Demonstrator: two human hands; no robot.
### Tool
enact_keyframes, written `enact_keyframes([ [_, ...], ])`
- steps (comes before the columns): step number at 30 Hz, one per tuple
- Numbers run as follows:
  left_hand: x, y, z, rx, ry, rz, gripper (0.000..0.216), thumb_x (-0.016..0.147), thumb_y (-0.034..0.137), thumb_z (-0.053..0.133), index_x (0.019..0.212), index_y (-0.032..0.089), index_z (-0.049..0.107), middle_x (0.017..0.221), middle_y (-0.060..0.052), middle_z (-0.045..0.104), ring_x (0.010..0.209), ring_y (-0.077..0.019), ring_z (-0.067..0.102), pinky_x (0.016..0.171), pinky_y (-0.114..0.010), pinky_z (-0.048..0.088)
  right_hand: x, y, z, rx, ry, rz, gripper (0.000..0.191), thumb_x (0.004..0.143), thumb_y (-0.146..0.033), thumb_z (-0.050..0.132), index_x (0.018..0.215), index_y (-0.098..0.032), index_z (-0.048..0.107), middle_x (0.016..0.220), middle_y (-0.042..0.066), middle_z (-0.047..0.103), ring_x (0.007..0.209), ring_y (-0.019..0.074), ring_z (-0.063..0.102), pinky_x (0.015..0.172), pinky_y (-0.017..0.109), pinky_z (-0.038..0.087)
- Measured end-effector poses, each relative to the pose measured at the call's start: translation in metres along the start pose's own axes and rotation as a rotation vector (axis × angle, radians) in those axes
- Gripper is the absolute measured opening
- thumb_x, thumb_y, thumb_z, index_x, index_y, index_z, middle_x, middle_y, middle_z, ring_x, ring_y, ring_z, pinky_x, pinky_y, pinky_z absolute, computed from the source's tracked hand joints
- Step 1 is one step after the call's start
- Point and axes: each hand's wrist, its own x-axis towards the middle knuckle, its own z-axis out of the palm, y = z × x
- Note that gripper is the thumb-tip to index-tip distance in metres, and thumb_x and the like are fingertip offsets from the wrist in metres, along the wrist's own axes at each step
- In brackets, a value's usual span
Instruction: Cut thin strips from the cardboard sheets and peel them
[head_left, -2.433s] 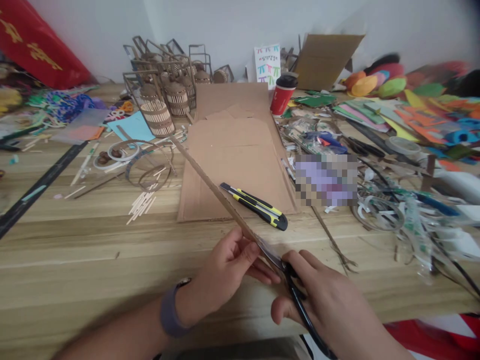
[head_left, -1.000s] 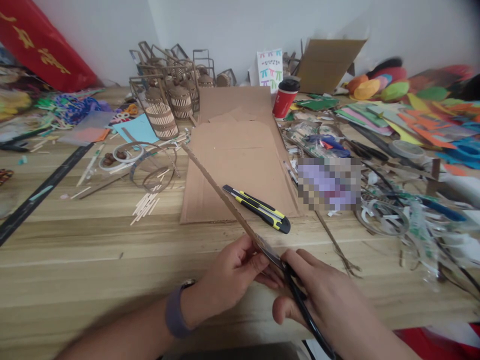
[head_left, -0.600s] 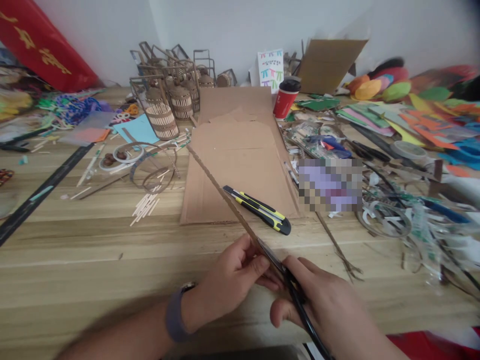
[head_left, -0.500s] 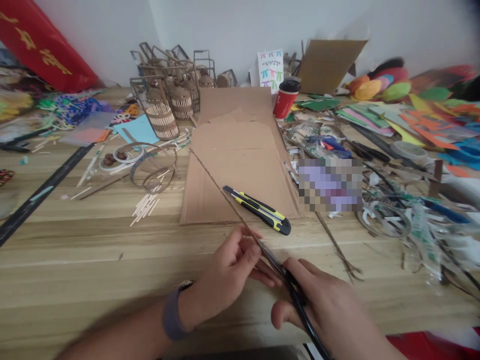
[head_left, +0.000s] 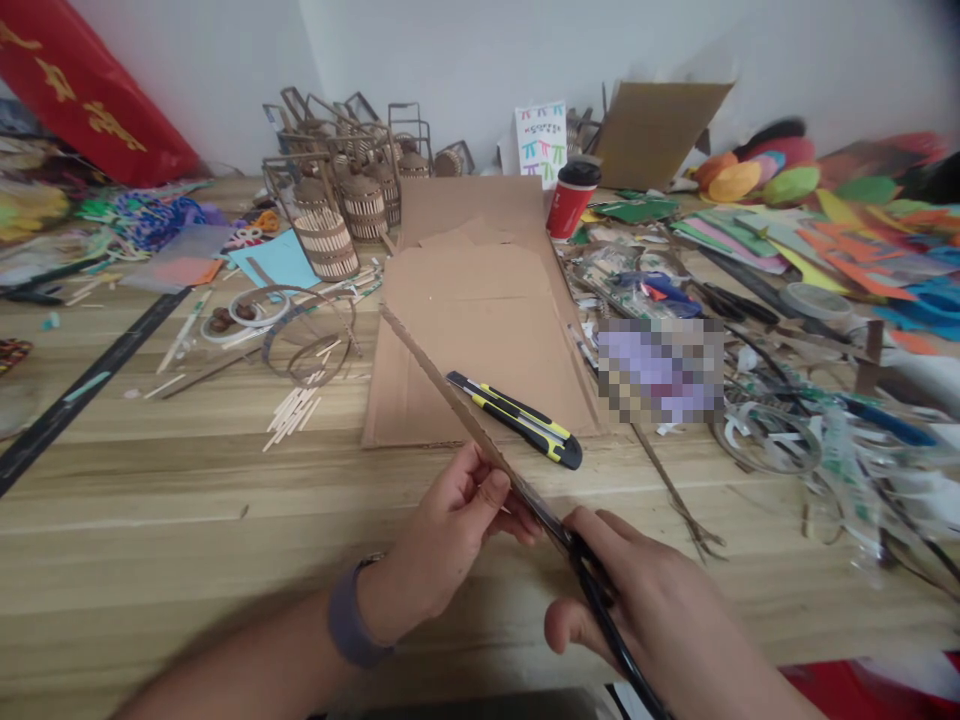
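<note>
My left hand, a purple band on its wrist, pinches a long thin brown cardboard strip between thumb and fingers. The strip slants up and left over the cardboard sheet. In my right hand are black-handled scissors. Their blades point up and left and meet the near end of the strip, just beside my left fingers. Whether the blades are fully closed on it is hard to see. A yellow and black utility knife lies on the cardboard sheet beyond my hands.
Small slatted lantern-like models stand at the back left. Thin pale sticks and brown rings lie on the left. A red lidded cup stands behind the sheet. Tape rolls, scraps and coloured felt pieces crowd the right.
The strip has turned so that its broader face shows. My left fingers have shifted slightly left along with it, while the scissors stay nearly in place.
</note>
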Motion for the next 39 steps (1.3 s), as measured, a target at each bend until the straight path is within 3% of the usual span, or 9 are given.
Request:
enact_keyframes([
  [12, 0.000, 0.001, 0.000, -0.043, -0.019, -0.034, 0.040, 0.080, 0.049, 0.073, 0.092, 0.017, 0.053, 0.076, 0.000, 0.064, 0.068, -0.0113, 0.063, 0.063, -0.023, 0.051, -0.003, 0.004, 0.005, 0.019, -0.010, -0.015, 0.035, 0.084, -0.058, 0.061, 0.089, -0.025, 0.052, 0.070, -0.002, 0.063, 0.050, 0.0157, 0.062, 0.047, 0.025, 0.044],
  [20, -0.003, -0.005, 0.001, 0.003, -0.085, -0.071, 0.041, 0.081, 0.051, 0.070, 0.094, 0.017, 0.053, 0.077, -0.001, 0.065, 0.066, -0.0112, 0.063, 0.066, -0.025, 0.052, 0.007, -0.006, -0.009, 0.012, 0.029, 0.006, 0.045, 0.071, -0.058, 0.075, 0.084, -0.025, 0.048, 0.071, -0.002, 0.060, 0.055, 0.0181, 0.062, 0.047, 0.027, 0.046],
  [31, -0.005, -0.005, 0.001, 0.024, -0.083, -0.115, 0.040, 0.082, 0.051, 0.070, 0.093, 0.016, 0.053, 0.075, 0.000, 0.066, 0.067, -0.0106, 0.065, 0.067, -0.023, 0.054, 0.009, -0.005, -0.002, 0.053, -0.064, 0.007, 0.027, 0.081, -0.034, 0.071, 0.085, -0.025, 0.047, 0.078, 0.000, 0.065, 0.063, 0.0181, 0.067, 0.053, 0.025, 0.050],
  [39, -0.006, -0.003, -0.001, 0.004, -0.077, -0.077, 0.043, 0.084, 0.053, 0.066, 0.101, 0.018, 0.049, 0.079, -0.001, 0.071, 0.068, -0.0106, 0.069, 0.065, -0.021, 0.056, 0.005, -0.001, 0.002, 0.020, -0.043, -0.022, 0.030, 0.083, -0.040, 0.070, 0.086, -0.026, 0.044, 0.075, -0.002, 0.064, 0.058, 0.0172, 0.066, 0.051, 0.024, 0.047],
])
